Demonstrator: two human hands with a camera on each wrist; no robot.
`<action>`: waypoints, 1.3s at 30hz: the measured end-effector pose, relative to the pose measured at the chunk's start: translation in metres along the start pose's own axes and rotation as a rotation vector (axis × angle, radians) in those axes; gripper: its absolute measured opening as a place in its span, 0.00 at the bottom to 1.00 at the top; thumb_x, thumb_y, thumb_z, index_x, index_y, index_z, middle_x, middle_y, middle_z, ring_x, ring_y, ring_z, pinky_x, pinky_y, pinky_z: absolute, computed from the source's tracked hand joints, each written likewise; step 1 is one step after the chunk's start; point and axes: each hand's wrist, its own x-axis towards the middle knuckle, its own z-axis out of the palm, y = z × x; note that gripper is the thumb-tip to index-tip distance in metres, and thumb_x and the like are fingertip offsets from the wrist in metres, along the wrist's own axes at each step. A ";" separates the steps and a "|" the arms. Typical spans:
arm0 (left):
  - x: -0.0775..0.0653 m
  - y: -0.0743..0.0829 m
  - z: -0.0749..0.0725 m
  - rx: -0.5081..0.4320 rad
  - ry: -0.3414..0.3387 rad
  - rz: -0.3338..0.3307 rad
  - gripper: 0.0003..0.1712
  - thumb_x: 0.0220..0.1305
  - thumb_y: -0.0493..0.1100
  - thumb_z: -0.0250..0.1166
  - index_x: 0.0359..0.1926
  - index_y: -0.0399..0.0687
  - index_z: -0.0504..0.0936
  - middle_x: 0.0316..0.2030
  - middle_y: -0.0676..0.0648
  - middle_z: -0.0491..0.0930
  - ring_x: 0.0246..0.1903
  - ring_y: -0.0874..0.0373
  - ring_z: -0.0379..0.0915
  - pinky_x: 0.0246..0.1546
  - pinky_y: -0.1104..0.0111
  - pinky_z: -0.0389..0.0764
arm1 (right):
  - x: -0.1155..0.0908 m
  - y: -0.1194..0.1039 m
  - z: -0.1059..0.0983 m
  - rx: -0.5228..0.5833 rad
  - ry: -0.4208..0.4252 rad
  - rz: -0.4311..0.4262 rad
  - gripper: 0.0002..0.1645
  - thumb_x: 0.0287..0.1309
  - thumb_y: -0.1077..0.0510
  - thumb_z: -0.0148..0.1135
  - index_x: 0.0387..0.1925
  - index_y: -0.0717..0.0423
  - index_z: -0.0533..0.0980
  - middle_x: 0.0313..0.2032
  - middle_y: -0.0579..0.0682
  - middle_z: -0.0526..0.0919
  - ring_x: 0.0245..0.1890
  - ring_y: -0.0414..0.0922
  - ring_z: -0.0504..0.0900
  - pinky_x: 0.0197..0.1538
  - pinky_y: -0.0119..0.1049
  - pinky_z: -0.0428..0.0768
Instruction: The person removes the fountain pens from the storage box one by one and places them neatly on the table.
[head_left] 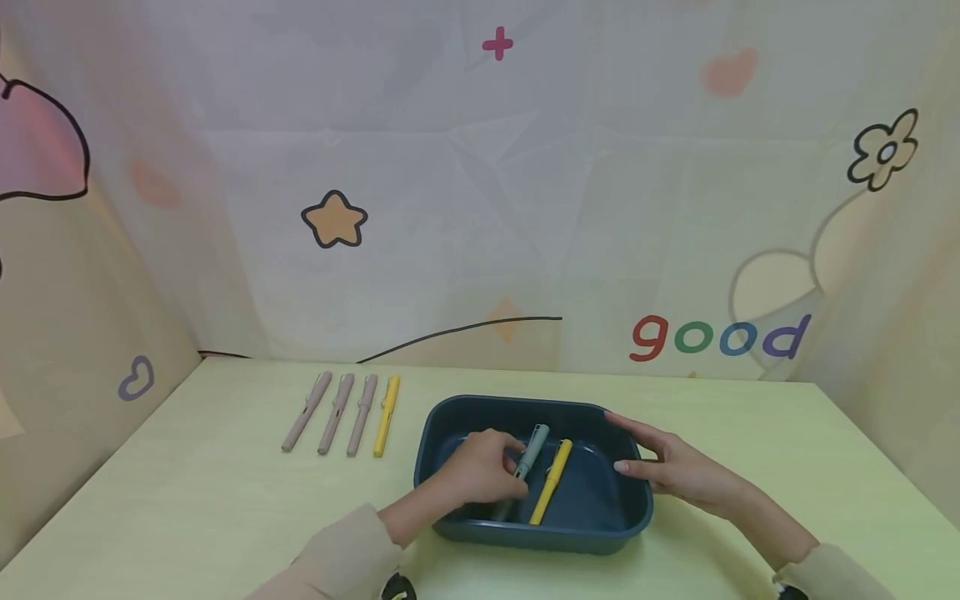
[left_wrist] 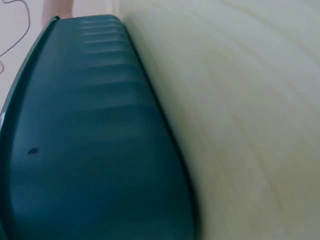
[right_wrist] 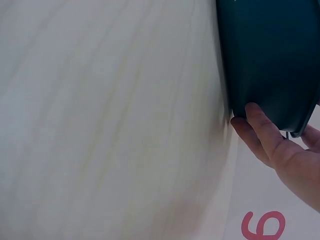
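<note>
Okay, the left hand was down inside a dark teal, rounded-rectangular basin, pinching a slim grey-green pen between thumb and fingers. The pen was tilted, cap end pointing away from the person; its lower part was partly hidden by the hand, so whether it touched the floor of the basin: cannot tell. A slim bright-yellow pen lay just beside it, on the right, also in the basin. The right hand gripped the basin's right end, thumb over the rim on the inside, other fingers against the outer wall. Well left of the basin, on a pale yellow-green table, three slim greyish-pink pens and a second yellow pen sat in a spaced row, yellow rightmost. Behind stood a pale printed cloth backdrop with a star, flower and "good".
</note>
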 end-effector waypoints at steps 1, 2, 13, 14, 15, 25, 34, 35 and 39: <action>0.000 0.000 -0.002 -0.010 0.006 0.006 0.26 0.42 0.34 0.69 0.47 0.33 0.77 0.20 0.52 0.73 0.19 0.61 0.67 0.20 0.72 0.68 | 0.000 0.000 0.000 -0.001 0.003 0.002 0.46 0.57 0.55 0.59 0.69 0.57 0.45 0.67 0.69 0.36 0.59 0.63 0.62 0.49 0.48 0.75; 0.000 0.000 -0.003 -0.017 0.012 0.011 0.26 0.43 0.34 0.69 0.47 0.33 0.77 0.21 0.52 0.73 0.19 0.61 0.67 0.20 0.72 0.69 | 0.000 0.000 0.000 -0.002 0.006 0.005 0.46 0.57 0.55 0.60 0.69 0.56 0.45 0.67 0.69 0.36 0.59 0.63 0.63 0.49 0.48 0.75; -0.003 -0.001 -0.022 -0.060 0.104 0.060 0.25 0.42 0.33 0.67 0.48 0.35 0.77 0.26 0.50 0.75 0.20 0.61 0.69 0.20 0.71 0.73 | 0.001 0.001 0.001 0.004 0.004 0.005 0.47 0.56 0.55 0.60 0.69 0.57 0.45 0.67 0.69 0.36 0.57 0.59 0.66 0.48 0.47 0.76; -0.003 -0.002 -0.023 -0.078 0.109 0.062 0.26 0.42 0.33 0.66 0.48 0.35 0.77 0.26 0.50 0.75 0.19 0.61 0.69 0.19 0.71 0.73 | 0.001 0.001 0.001 0.003 0.004 0.005 0.47 0.56 0.55 0.60 0.69 0.57 0.45 0.67 0.69 0.37 0.57 0.58 0.66 0.48 0.47 0.76; -0.003 -0.002 -0.025 -0.092 0.115 0.063 0.26 0.42 0.33 0.66 0.48 0.35 0.77 0.27 0.49 0.75 0.17 0.61 0.69 0.18 0.71 0.74 | 0.001 0.001 0.002 0.001 0.004 0.007 0.47 0.56 0.55 0.60 0.69 0.57 0.45 0.67 0.69 0.36 0.57 0.58 0.66 0.48 0.47 0.76; -0.007 -0.006 -0.048 -0.187 0.180 0.033 0.27 0.45 0.31 0.65 0.52 0.38 0.76 0.30 0.45 0.75 0.18 0.60 0.71 0.18 0.70 0.76 | 0.000 -0.002 0.001 -0.013 -0.006 0.003 0.47 0.57 0.55 0.59 0.70 0.57 0.44 0.67 0.69 0.36 0.56 0.58 0.68 0.47 0.47 0.77; -0.019 -0.014 -0.069 -0.214 0.258 -0.050 0.27 0.46 0.31 0.64 0.52 0.40 0.76 0.31 0.47 0.76 0.22 0.59 0.73 0.20 0.69 0.77 | 0.001 -0.001 0.000 -0.008 -0.005 0.006 0.47 0.57 0.55 0.60 0.69 0.57 0.44 0.67 0.69 0.35 0.53 0.53 0.71 0.46 0.45 0.78; -0.021 -0.016 -0.071 -0.217 0.263 -0.056 0.27 0.46 0.32 0.64 0.52 0.41 0.76 0.31 0.46 0.76 0.23 0.59 0.73 0.21 0.68 0.77 | 0.001 -0.001 0.000 -0.007 -0.005 0.005 0.47 0.57 0.55 0.60 0.69 0.57 0.44 0.67 0.69 0.35 0.52 0.53 0.72 0.46 0.44 0.78; -0.026 -0.028 -0.080 -0.234 0.284 -0.086 0.27 0.47 0.32 0.63 0.53 0.41 0.76 0.34 0.44 0.76 0.26 0.58 0.75 0.23 0.67 0.79 | 0.000 -0.001 0.000 -0.002 -0.009 0.002 0.47 0.57 0.55 0.59 0.69 0.57 0.44 0.67 0.69 0.35 0.52 0.52 0.72 0.46 0.44 0.78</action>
